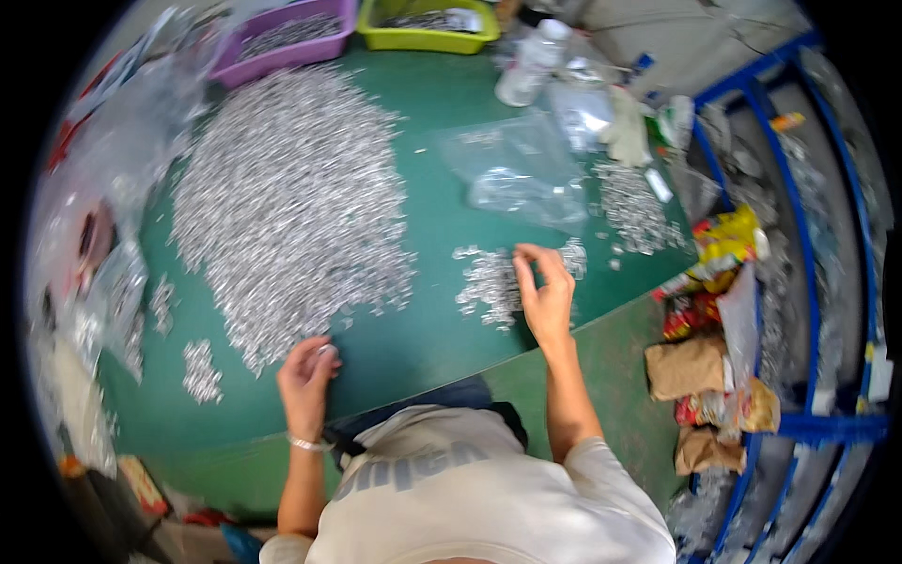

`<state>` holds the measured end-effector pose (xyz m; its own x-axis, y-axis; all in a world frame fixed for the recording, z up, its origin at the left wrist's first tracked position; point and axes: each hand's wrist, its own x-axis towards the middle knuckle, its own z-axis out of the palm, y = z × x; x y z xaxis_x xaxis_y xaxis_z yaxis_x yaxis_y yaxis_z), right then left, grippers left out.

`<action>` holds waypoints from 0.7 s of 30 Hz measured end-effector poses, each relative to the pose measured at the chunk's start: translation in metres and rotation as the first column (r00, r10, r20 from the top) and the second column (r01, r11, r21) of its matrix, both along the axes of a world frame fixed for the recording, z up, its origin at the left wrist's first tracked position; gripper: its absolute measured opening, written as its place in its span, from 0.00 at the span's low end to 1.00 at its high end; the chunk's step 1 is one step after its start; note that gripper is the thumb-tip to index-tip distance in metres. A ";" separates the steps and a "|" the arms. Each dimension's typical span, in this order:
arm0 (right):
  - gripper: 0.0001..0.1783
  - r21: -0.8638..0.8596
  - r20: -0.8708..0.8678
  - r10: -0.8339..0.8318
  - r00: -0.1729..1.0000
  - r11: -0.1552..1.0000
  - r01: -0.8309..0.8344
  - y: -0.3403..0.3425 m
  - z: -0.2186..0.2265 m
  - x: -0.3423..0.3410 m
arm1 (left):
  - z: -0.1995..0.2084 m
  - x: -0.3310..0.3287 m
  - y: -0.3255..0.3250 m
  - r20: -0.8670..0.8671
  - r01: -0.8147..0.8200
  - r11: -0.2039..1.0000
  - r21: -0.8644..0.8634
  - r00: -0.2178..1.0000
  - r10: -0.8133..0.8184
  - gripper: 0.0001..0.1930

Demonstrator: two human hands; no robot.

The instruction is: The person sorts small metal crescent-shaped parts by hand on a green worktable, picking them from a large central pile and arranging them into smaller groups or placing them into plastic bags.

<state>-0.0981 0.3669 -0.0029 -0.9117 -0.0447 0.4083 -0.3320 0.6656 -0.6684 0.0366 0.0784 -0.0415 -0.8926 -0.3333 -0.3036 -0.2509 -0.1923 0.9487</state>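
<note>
A wide heap of small silvery metal pieces (291,197) covers the left half of the green table (432,348). At the heap's near edge is my left hand (305,376), its fingers curled together; a small pale spot shows at the fingertips, too blurred to name. My right hand (550,296) reaches over the right side of a smaller pile of the same pieces (489,289). Its thumb and forefinger are apart, and no piece shows between them. The palm side of this hand is hidden.
Purple (282,42) and yellow-green trays (427,36) hold pieces at the back. A clear plastic bag (526,179), a white bottle (534,64) and another pile (639,211) lie rightward. A blue rack (785,169) stands right; plastic bags (141,179) crowd the left edge.
</note>
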 end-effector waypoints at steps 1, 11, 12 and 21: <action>0.10 -0.049 0.145 0.207 0.968 0.978 -0.202 -0.019 0.004 0.004 | 0.005 -0.001 0.001 0.019 0.036 0.999 -0.038 0.999 -0.036 0.10; 0.16 0.161 0.027 0.543 0.839 0.826 -0.540 -0.157 -0.036 0.009 | 0.001 -0.004 0.013 -0.046 0.023 0.998 0.067 0.999 -0.020 0.12; 0.15 0.195 0.040 0.536 0.844 0.824 -0.532 -0.157 -0.038 0.009 | 0.003 -0.004 0.013 -0.052 0.028 0.998 0.059 0.998 -0.025 0.12; 0.15 0.229 -0.016 0.563 0.826 0.807 -0.545 -0.161 -0.043 0.009 | 0.001 -0.004 0.013 -0.017 0.077 0.996 0.055 0.997 -0.076 0.13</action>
<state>-0.0891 0.2056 -0.0463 -0.6712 -0.6230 0.4016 -0.7318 0.4710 -0.4925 0.0322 0.0913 -0.0407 -0.9194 -0.2467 -0.3062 -0.2528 -0.2256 0.9408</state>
